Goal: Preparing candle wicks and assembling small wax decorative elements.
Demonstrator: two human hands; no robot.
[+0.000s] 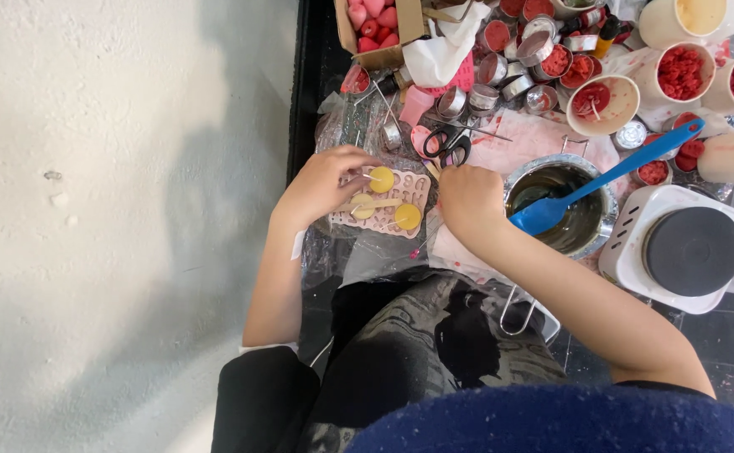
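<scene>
A pink silicone mould (pixel 383 220) lies on the dark table with three small yellow wax candles (pixel 407 216) standing on it. My left hand (pixel 326 182) rests on the mould's left side, fingertips at a yellow candle (pixel 381 179) and its thin wick stick. My right hand (pixel 468 199) hovers just right of the mould, fingers curled; what it holds is hidden. Beside it stands a metal pot (pixel 599 226) of dark liquid with a blue spatula (pixel 606 176) resting in it.
A small white hot plate (pixel 685 250) sits at right. Black scissors (pixel 449 147) lie behind the mould. Cups of red wax (pixel 683 73), several metal tins (pixel 484 96) and a cardboard box of pink shapes (pixel 375 25) crowd the back. White floor lies at left.
</scene>
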